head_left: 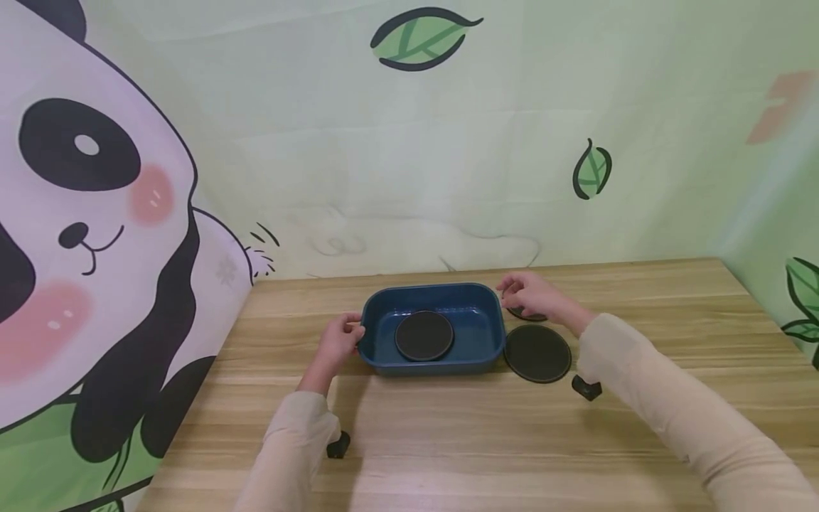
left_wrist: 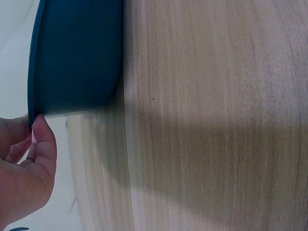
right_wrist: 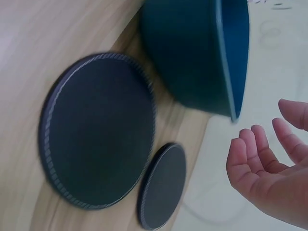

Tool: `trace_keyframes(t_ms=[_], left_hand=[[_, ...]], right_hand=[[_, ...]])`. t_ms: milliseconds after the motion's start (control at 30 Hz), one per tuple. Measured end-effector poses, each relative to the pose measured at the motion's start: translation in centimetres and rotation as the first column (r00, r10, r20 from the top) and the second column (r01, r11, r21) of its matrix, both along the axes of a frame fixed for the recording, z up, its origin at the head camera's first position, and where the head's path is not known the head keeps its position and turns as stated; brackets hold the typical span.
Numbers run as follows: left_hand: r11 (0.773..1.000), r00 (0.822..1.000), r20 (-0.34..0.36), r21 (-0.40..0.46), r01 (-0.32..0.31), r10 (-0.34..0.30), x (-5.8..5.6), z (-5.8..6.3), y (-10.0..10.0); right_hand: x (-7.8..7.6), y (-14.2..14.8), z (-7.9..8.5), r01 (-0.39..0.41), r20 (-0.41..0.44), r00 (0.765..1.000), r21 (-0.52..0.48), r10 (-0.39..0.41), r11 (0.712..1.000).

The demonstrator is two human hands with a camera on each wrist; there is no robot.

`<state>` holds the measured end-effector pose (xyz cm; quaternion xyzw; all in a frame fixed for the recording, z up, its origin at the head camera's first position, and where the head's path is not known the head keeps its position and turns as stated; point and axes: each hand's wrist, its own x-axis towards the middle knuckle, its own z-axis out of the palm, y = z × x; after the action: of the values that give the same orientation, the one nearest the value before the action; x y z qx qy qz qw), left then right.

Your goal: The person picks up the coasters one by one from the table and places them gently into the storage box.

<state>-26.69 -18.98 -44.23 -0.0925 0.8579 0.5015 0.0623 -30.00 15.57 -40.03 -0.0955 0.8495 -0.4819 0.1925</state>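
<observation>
A blue rectangular basin with rounded corners [head_left: 441,366] stands on the wooden table, with one black round coaster [head_left: 424,336] lying inside it. My left hand [head_left: 340,338] pinches the basin's left rim between thumb and fingers, as the left wrist view shows up close. Beside the far right corner of the basin is my right hand [head_left: 527,295], its loosely bent fingers apart from the rim in the right wrist view and holding nothing. Below that hand lies a second black coaster [right_wrist: 163,187], partly hidden in the head view. A third coaster with a stitched edge [head_left: 537,353] lies nearer, against the basin's right side.
The light wooden table [head_left: 448,441] ends at a wall covered by a pale green cloth [head_left: 409,178] printed with a panda and leaves. Basin and coasters sit toward the table's back edge. Small black pieces [head_left: 586,387] show at both sleeves' cuffs.
</observation>
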Motion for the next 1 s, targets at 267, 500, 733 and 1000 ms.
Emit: trace_keyframes(t_ms=[267,500,733,1000], left_hand=[[1.0,1.0,0.004,-0.006,-0.005,0.005,0.0,0.1,0.0],[1.0,1.0,0.007,-0.007,-0.003,0.003,-0.1,0.0,0.0],[1.0,1.0,0.005,-0.011,-0.015,0.015,0.0,0.1,0.1],[1.0,1.0,0.011,0.002,-0.011,0.011,-0.1,0.1,0.1]], right_hand=[[0.1,1.9,-1.5,-0.018,-0.089,0.996,0.065,0.024,0.998],[0.1,3.2,-2.9,-0.08,-0.156,0.983,0.132,0.101,0.988],[0.2,4.0,-4.1,-0.159,-0.168,0.966,0.202,0.194,0.966],[0.6,4.3,-4.5,-0.202,-0.156,0.952,0.326,0.264,0.923]])
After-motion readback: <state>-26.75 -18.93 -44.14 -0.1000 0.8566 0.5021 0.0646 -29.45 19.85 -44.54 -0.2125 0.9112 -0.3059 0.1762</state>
